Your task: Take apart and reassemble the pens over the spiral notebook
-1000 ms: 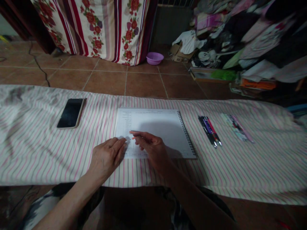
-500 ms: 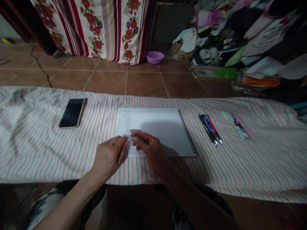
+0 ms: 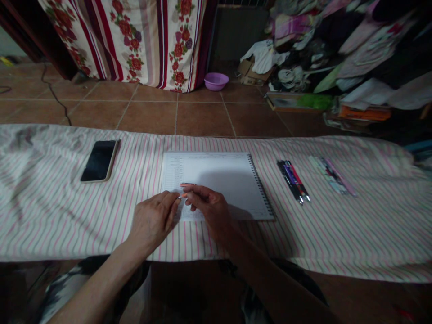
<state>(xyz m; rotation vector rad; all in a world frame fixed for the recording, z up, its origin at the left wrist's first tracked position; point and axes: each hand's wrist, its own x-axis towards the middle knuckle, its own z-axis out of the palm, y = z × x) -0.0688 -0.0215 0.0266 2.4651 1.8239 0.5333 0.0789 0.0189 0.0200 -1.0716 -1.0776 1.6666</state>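
A spiral notebook (image 3: 222,177) lies open on a surface covered with a pink-striped cloth (image 3: 50,211). My right hand (image 3: 207,209) rests on the notebook's lower left part and pinches an orange pen (image 3: 187,185), with the pen tip near the page. My left hand (image 3: 153,220) lies flat on the cloth at the notebook's lower left corner, fingers stretched toward the pen tip and touching the page edge.
A dark phone (image 3: 99,160) lies on the cloth to the left. Several pens (image 3: 293,181) and a flat patterned packet (image 3: 332,174) lie to the right. Beyond are a tiled floor, a floral curtain (image 3: 141,40), a purple bowl (image 3: 216,81) and heaped clothes (image 3: 337,49).
The hands have barely moved. The right hand has drawn slightly toward me with the pen, and the view has shifted a little.
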